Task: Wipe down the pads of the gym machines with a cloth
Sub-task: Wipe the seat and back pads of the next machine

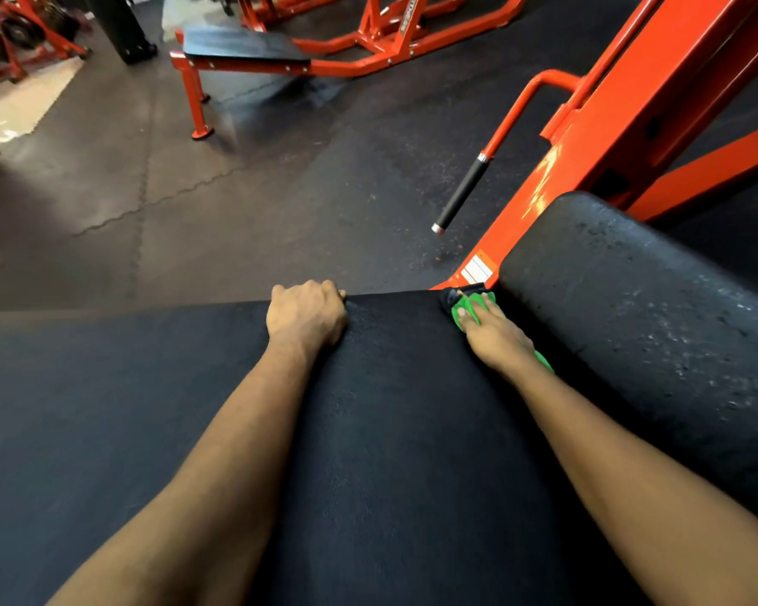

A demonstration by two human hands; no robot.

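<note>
A wide black pad (386,430) fills the lower part of the head view. My left hand (305,314) grips its far edge, fingers curled over the rim. My right hand (493,332) presses a green cloth (467,308) flat against the pad's far right corner, in the gap beside a second black pad (639,317) that rises on the right. Most of the cloth is hidden under the hand; a green bit shows by the wrist.
The orange machine frame (622,107) climbs to the upper right, with a black-gripped handle (462,192) hanging over the dark rubber floor (237,203). Another orange machine with a black bench pad (241,48) stands at the back.
</note>
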